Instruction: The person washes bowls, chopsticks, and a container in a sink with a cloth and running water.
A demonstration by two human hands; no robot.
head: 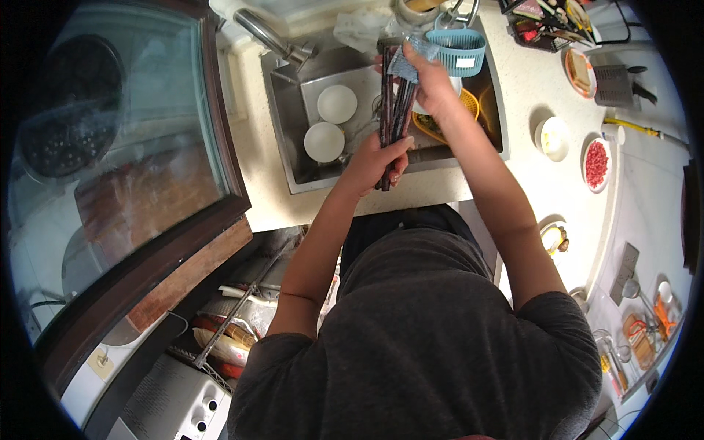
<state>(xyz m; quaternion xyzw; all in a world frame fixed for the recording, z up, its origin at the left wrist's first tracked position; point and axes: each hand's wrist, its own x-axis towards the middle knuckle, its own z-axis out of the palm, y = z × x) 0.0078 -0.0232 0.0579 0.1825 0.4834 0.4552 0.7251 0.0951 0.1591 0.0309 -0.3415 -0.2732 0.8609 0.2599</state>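
Over the metal sink (278, 110), my left hand (377, 159) grips the near end of a bundle of long dark chopsticks (386, 110). Higher up, a blue-grey cloth (407, 66) is pinched in my right hand (433, 82) and pressed against the far part of the bundle, where the sticks spread slightly apart. Some fingers of that hand are hidden behind the sticks. Two white bowls (337, 104) sit in the sink left of the bundle. Right of it, partly behind my right forearm, are a yellow strainer basket (469, 103) with greens and a white dish.
A blue slotted caddy (456, 49) hangs at the sink's back right, and a faucet (275, 38) reaches over its back left. On the right counter stand a white bowl (556, 140), a plate of red diced food (596, 165) and a knife block (610, 85). A dark-framed glass window (220, 104) juts in at left.
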